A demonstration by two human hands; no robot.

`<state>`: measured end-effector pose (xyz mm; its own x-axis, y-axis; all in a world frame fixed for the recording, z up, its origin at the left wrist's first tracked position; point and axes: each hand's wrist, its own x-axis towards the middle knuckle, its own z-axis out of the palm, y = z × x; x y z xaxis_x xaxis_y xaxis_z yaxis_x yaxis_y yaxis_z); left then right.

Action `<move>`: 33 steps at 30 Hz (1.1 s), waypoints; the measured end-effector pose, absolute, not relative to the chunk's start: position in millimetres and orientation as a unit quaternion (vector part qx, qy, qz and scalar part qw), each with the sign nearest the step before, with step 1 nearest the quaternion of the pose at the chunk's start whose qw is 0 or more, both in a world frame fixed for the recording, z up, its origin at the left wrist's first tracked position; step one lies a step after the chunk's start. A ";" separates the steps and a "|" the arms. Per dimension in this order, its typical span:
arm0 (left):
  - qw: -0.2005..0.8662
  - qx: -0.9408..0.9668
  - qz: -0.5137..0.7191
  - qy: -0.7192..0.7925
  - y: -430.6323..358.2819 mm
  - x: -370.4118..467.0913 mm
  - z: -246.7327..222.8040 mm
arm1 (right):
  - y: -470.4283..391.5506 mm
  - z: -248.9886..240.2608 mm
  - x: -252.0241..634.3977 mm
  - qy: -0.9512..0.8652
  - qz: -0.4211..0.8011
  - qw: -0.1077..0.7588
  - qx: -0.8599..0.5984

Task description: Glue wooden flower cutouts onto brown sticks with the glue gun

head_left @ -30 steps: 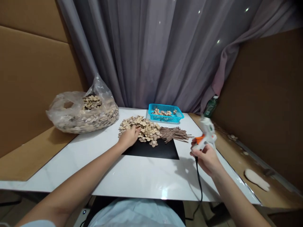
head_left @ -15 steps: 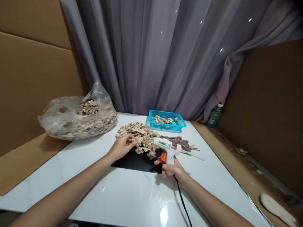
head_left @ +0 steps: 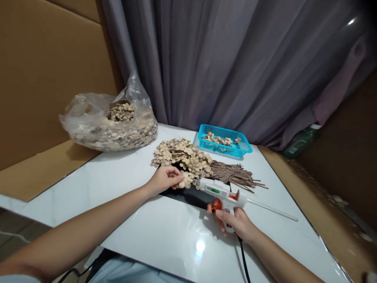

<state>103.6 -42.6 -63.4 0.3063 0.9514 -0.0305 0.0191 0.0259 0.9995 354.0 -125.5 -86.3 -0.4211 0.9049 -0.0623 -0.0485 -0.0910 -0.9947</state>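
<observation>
Between its thumb and fingers, my left hand [head_left: 165, 180] pinches a pale flower-shaped piece [head_left: 186, 180] at the near edge of the pile. My right hand [head_left: 235, 223] is wrapped round the handle of a white hot glue gun [head_left: 220, 190], with fingers at its orange trigger. The gun's nozzle points left and is at or very close to the flower piece; whether they touch I cannot tell. A glue stick [head_left: 273, 209] juts out of the gun's back. Behind both hands lies a heap of similar flower pieces [head_left: 181, 153], partly over a black mat [head_left: 188, 198].
Thin brown sticks [head_left: 235, 173] lie bundled right of the heap. A blue basket [head_left: 243, 150] at the back holds flower pieces and sticks. On the left stands a clear plastic bag [head_left: 94, 131] full of flower pieces. A black cord [head_left: 243, 259] trails from the gun toward me.
My left hand has taken a flower piece from the heap. The glue gun has come round so its nozzle is by that piece. The camera view has shifted and tilted.
</observation>
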 end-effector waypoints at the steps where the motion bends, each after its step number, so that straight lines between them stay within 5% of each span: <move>1: 0.577 0.569 0.404 0.425 -42.0 104.0 -65.0 | -126.6 -86.1 355.5 -0.577 0.615 0.373 -0.385; 12: 0.584 0.581 0.401 0.400 -36.6 104.9 -70.3 | -135.6 -79.6 350.2 -0.691 0.474 0.294 -0.460; 33: 0.587 0.606 0.391 0.368 -35.6 105.1 -69.7 | -135.5 -83.2 354.7 -0.687 0.457 0.278 -0.491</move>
<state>105.1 -35.6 -69.7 0.4239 0.9047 0.0422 -0.0132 -0.0404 0.9991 354.7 -135.5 -83.2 -0.3626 0.9295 -0.0672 0.4211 0.0990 -0.9016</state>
